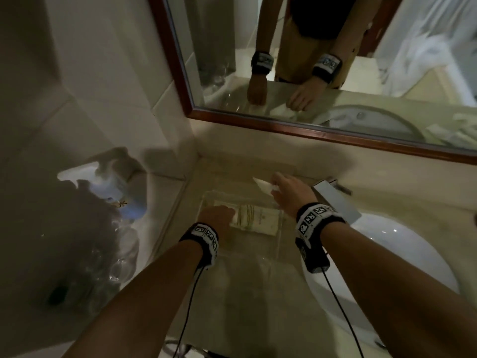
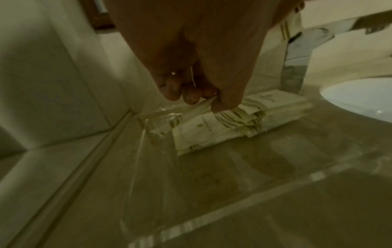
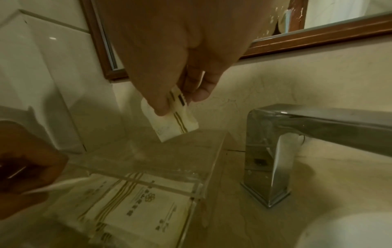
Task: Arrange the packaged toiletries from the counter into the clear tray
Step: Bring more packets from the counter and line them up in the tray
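Note:
A clear tray [image 1: 280, 237] [image 2: 233, 198] [image 3: 208, 169] lies on the beige counter, left of the basin. Inside it sits a stack of cream packets with gold stripes [image 1: 254, 219] [image 2: 199, 132] [image 3: 137, 204]. My left hand [image 1: 215, 215] [image 2: 195, 94] [image 3: 27, 167] pinches a thin packet at the stack's left end. My right hand [image 1: 290, 193] [image 3: 180, 100] holds a small cream packet [image 1: 264, 186] [image 3: 171, 124] in the air above the tray's far right corner, gripped between thumb and fingers.
A chrome tap [image 3: 275, 151] [image 1: 335, 200] stands just right of the tray, with the white basin [image 1: 402, 254] beyond it. A framed mirror [image 1: 335, 60] hangs on the wall behind. Tiled wall [image 1: 90, 99] closes the left side; glassware [image 1: 121, 259] stands lower left.

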